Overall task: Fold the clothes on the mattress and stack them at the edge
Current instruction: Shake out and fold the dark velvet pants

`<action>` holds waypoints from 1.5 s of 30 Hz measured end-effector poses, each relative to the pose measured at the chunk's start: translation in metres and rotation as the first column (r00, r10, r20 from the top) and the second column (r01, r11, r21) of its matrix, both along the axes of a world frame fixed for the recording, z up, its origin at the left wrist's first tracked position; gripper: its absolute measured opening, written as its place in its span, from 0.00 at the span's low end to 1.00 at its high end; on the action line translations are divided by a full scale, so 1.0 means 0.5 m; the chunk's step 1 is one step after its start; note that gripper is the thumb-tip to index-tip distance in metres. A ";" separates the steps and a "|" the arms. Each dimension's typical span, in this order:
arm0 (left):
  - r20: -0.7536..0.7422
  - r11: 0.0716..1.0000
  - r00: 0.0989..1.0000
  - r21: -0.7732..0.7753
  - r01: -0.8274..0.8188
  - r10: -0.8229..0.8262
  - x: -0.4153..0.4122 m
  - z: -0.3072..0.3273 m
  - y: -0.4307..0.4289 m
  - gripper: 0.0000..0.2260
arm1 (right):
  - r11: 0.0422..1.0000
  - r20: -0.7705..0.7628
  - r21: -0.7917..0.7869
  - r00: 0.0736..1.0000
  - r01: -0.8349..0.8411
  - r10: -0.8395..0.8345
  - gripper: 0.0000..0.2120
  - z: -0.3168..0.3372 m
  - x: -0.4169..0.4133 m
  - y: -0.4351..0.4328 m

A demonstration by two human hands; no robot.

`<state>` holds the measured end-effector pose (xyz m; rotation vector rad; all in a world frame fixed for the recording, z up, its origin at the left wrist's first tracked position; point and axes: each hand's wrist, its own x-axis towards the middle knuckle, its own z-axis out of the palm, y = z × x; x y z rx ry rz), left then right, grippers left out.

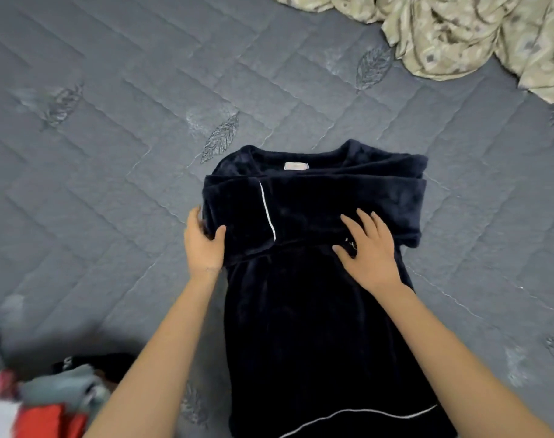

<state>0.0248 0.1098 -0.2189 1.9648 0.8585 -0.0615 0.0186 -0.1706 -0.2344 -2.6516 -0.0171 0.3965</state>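
Left hand [203, 245] grips navy top [316, 327] edge; right hand [367, 251] flat on it.

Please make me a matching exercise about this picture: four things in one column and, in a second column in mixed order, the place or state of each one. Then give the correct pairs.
Things
1. navy top
2. beige patterned cloth
3. pile of red and grey clothes
4. left hand

Places or states
A. crumpled, at the far right of the mattress
B. grips the navy top's edge
C. spread out in the middle, sleeves folded across
D. near left corner, blurred

Pairs: 1-C, 2-A, 3-D, 4-B
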 end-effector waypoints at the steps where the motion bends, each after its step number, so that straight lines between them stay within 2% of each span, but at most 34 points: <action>1: -0.015 0.994 0.998 0.098 0.055 -0.054 -0.014 -0.001 -0.004 0.27 | 0.999 0.006 -0.033 1.000 -0.020 0.020 0.29 -0.003 -0.004 0.001; 3: -0.059 0.926 0.982 0.325 0.190 -0.180 -0.034 0.002 -0.018 0.31 | 0.997 0.012 -0.070 0.999 -0.041 0.042 0.31 -0.003 -0.010 0.006; 5: -0.135 0.809 0.937 0.474 0.348 -0.323 -0.058 0.011 -0.037 0.30 | 0.991 0.017 -0.106 0.997 -0.079 0.081 0.34 0.003 -0.022 0.011; 8: -0.250 0.625 0.837 0.569 0.534 -0.488 -0.097 0.029 -0.070 0.29 | 0.981 -0.005 -0.143 0.991 -0.135 0.135 0.37 0.021 -0.046 0.008; 11: -0.324 0.509 0.774 0.606 0.611 -0.544 -0.147 0.049 -0.102 0.30 | 0.968 -0.040 -0.167 0.982 -0.190 0.186 0.39 0.045 -0.090 -0.006; 15: -0.354 0.476 0.753 0.607 0.636 -0.555 -0.227 0.068 -0.151 0.31 | 0.953 -0.098 -0.182 0.969 -0.242 0.228 0.40 0.069 -0.175 -0.039; 22: -0.406 0.445 0.696 0.555 0.702 -0.592 -0.387 0.049 -0.183 0.31 | 0.956 -0.211 -0.218 0.966 -0.195 0.149 0.41 0.061 -0.345 -0.099; 25: -0.429 0.435 0.672 0.529 0.728 -0.603 -0.449 0.027 -0.175 0.32 | 0.949 -0.225 -0.250 0.965 -0.189 0.133 0.41 0.044 -0.410 -0.109; 28: -0.416 0.423 0.667 0.540 0.728 -0.618 -0.501 0.005 -0.162 0.32 | 0.955 -0.169 -0.258 0.980 -0.149 0.108 0.41 0.031 -0.464 -0.110; 33: -0.442 0.457 0.677 0.509 0.729 -0.588 -0.597 -0.024 -0.140 0.32 | 0.967 -0.160 -0.244 0.987 -0.074 0.035 0.42 0.022 -0.540 -0.125; 35: -0.481 0.529 0.685 0.436 0.729 -0.547 -0.637 -0.038 -0.131 0.32 | 0.967 -0.173 -0.253 0.985 -0.032 -0.013 0.42 0.017 -0.569 -0.145; 37: -0.470 0.652 0.732 0.357 0.669 -0.494 -0.670 -0.045 -0.126 0.33 | 0.966 -0.218 -0.257 0.971 0.036 -0.094 0.42 0.011 -0.589 -0.169; 39: -0.397 0.810 0.823 0.258 0.526 -0.408 -0.694 -0.052 -0.124 0.34 | 0.962 -0.253 -0.237 0.948 0.134 -0.194 0.43 0.001 -0.599 -0.192; 41: -0.286 0.958 0.923 0.049 0.282 -0.257 -0.710 -0.056 -0.130 0.37 | 0.948 -0.293 -0.200 0.908 0.249 -0.300 0.45 -0.013 -0.603 -0.218; 43: -0.240 0.990 0.965 -0.122 0.073 -0.101 -0.719 -0.061 -0.136 0.33 | 0.913 -0.361 -0.087 0.841 0.399 -0.402 0.48 -0.026 -0.601 -0.240; 45: -0.243 0.983 0.970 -0.184 -0.024 -0.022 -0.729 -0.067 -0.137 0.25 | 0.848 -0.435 0.048 0.776 0.528 -0.458 0.49 -0.035 -0.599 -0.250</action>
